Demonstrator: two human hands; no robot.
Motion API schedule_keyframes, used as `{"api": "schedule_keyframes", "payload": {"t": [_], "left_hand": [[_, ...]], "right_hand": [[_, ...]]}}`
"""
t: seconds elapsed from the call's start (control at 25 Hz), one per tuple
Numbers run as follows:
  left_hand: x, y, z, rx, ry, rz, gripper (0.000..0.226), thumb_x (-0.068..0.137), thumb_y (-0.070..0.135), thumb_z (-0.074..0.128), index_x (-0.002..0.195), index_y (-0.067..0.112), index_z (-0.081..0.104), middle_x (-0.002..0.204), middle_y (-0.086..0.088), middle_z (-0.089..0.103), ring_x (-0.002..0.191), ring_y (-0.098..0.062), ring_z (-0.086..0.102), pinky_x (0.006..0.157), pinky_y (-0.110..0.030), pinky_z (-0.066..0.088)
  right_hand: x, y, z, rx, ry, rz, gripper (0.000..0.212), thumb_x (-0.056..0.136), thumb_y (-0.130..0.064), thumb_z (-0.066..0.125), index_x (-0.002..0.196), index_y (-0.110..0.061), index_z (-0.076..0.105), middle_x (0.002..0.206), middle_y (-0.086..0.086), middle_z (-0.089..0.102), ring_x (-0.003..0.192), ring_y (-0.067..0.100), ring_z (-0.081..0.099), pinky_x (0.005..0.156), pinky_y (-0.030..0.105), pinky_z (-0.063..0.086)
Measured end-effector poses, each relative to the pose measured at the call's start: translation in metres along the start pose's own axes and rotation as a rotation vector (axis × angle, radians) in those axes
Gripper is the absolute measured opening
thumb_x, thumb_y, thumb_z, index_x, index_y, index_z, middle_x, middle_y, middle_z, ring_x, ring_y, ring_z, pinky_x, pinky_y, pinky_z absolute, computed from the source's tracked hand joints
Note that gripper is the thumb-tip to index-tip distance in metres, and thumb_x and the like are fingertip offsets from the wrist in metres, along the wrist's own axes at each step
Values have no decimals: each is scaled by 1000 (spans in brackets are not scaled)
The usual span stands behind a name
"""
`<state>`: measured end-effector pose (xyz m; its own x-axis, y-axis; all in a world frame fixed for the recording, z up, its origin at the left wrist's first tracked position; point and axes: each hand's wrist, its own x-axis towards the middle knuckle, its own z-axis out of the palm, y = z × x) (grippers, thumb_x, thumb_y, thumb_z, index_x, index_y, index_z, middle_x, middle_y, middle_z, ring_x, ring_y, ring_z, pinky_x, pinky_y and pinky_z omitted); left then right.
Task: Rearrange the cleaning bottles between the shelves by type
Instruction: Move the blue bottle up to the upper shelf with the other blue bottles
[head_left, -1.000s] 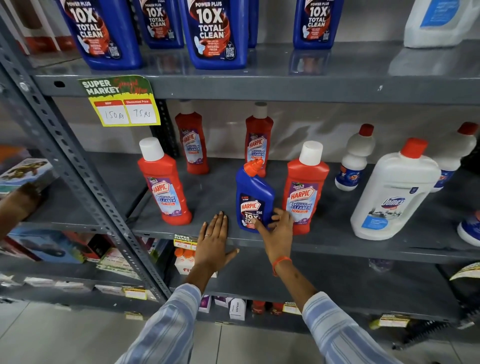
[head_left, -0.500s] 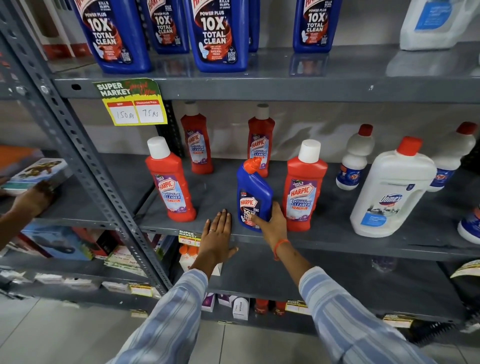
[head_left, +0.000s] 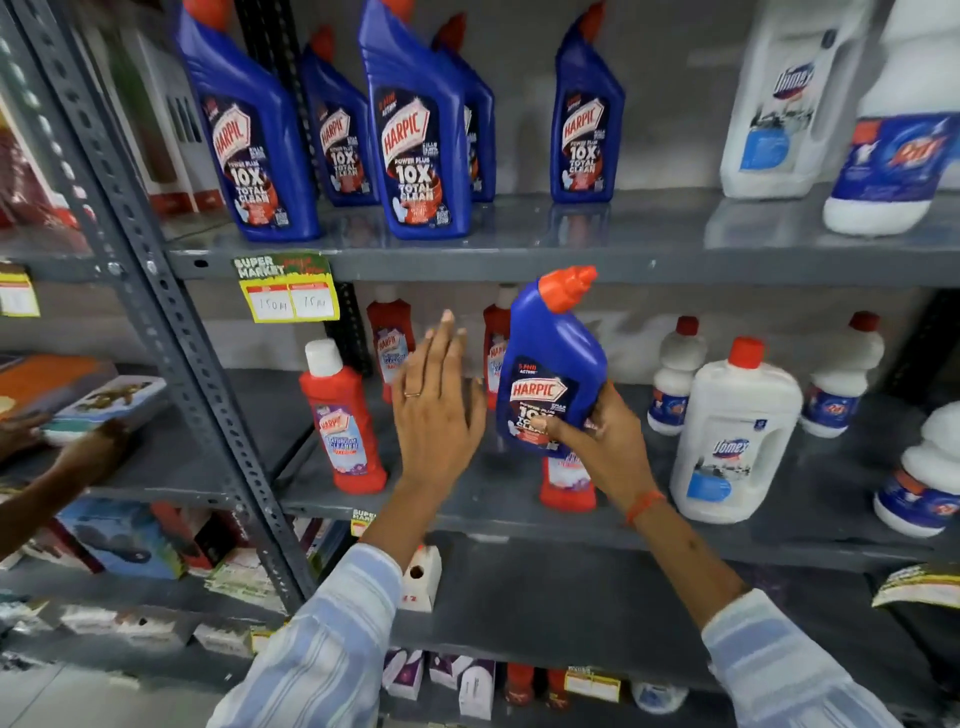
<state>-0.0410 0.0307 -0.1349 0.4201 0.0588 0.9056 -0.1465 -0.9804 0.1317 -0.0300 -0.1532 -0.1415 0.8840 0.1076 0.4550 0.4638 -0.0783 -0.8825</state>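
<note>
Top shelf (head_left: 519, 254), with blue bottles (head_left: 415, 135), lies above both hands. Blue bottle (head_left: 550, 364), lifted, neck tilted up-right, base gripped by right hand (head_left: 597, 441); left hand (head_left: 436, 410) spread, empty, just beside.

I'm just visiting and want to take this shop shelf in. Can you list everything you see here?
Blue Harpic bottles: five, blue with red caps, standing on the top shelf.
Held blue Harpic bottle: one, blue with orange-red cap, lifted in front of the middle shelf.
Red Harpic bottles: four, red with white caps, middle shelf; one mostly hidden behind the held bottle.
Domex jugs: two, white; one middle shelf, one top shelf.
Small white bottles: at least two, white with red caps, middle shelf rear.
Price tag: one, yellow and green, top shelf edge.
Boxes: several, mixed colours, neighbouring left shelves.
Left hand: open, empty, raised beside the held bottle.
Right hand: gripping the held bottle's lower part.
</note>
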Motion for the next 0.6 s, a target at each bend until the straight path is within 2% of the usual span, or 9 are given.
{"api": "schedule_keyframes", "payload": {"t": [0.12, 0.16, 0.28, 0.4, 0.52, 0.6], "left_hand": [[54, 24, -8, -32, 89, -14, 56, 95, 33, 43, 144, 8, 32, 153, -13, 33, 143, -21, 22, 118, -40, 16], [73, 32, -9, -31, 93, -10, 58, 96, 36, 40, 146, 8, 29, 154, -12, 30, 144, -21, 20, 119, -41, 13], [108, 51, -8, 7, 24, 19, 61, 96, 39, 34, 148, 7, 25, 156, -11, 26, 145, -21, 19, 119, -45, 15], [120, 64, 0, 50, -81, 41, 64, 96, 44, 25, 149, 8, 22, 158, -8, 21, 146, -20, 14, 120, -45, 6], [116, 73, 10, 74, -158, 7, 66, 97, 49, 17, 149, 8, 21, 159, -8, 17, 147, -20, 11, 121, -47, 6], [114, 73, 14, 98, -177, -5, 70, 96, 54, 15, 149, 9, 19, 159, -9, 15, 147, -21, 10, 120, -46, 4]], "right_hand": [[20, -56, -29, 46, 2, -80, 48, 61, -26, 82, 102, -32, 57, 101, -3, 71, 91, 8, 68, 79, 27, 57], [30, -76, -39, 57, 9, -118, 50, 60, -28, 82, 104, -28, 58, 102, 1, 71, 92, 11, 69, 79, 27, 57], [60, -132, -66, 56, 6, -233, 56, 57, -33, 80, 106, -15, 60, 100, 2, 72, 86, 8, 69, 72, 19, 56], [100, -169, -90, 13, 17, -290, 46, 63, -26, 81, 102, -15, 60, 96, -1, 71, 83, 5, 68, 72, 21, 57], [136, -180, -100, -30, -9, -241, 40, 68, -20, 79, 103, -12, 59, 103, 6, 69, 88, 14, 67, 73, 26, 57], [152, -175, -99, -6, -58, -181, 30, 70, -16, 77, 94, -19, 60, 99, 4, 68, 79, 7, 66, 60, 18, 56]]}}
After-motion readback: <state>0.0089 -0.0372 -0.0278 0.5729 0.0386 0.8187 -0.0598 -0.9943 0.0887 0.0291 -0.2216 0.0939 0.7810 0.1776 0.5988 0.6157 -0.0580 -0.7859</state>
